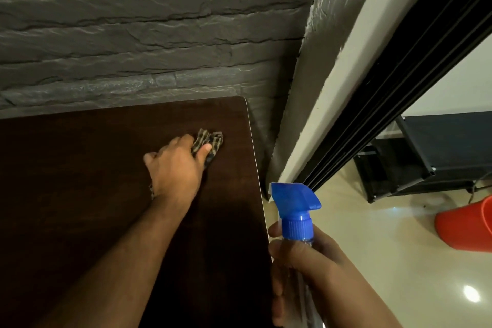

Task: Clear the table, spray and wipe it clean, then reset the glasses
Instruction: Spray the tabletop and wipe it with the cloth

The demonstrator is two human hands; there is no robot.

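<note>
A dark brown wooden table (80,168) fills the lower left, pushed against a grey stone wall. My left hand (175,168) presses a crumpled checked cloth (211,142) onto the tabletop near its far right corner, fingers curled over the cloth. My right hand (306,269) grips a spray bottle with a blue trigger head (295,208), held upright just past the table's right edge. The bottle's body is mostly hidden by my fingers. No glasses are in view.
The grey stone wall (133,34) runs behind the table. A black sliding door frame (399,74) stands to the right. On the pale tiled floor are a black shelf unit (439,152) and a red bucket (468,226).
</note>
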